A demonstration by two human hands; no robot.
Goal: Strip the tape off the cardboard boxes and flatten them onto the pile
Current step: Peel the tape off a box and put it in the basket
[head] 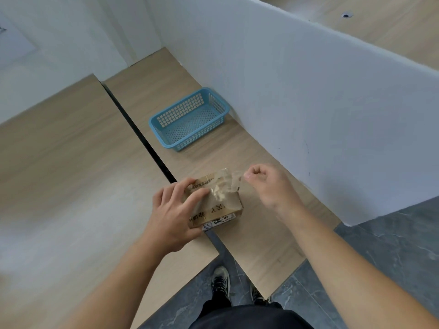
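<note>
A white partition (308, 96) runs along the desk (249, 238) just right of the box. A blue basket (190, 119) sits well beyond the box, beside the partition. The box (215, 200) lies on the desk's near left edge, printed with dark characters too blurred to read, a white label on its near side. The left hand (174, 212) grips the box; the right hand (268, 184) pinches clear tape (234, 182) lifted off its top
</note>
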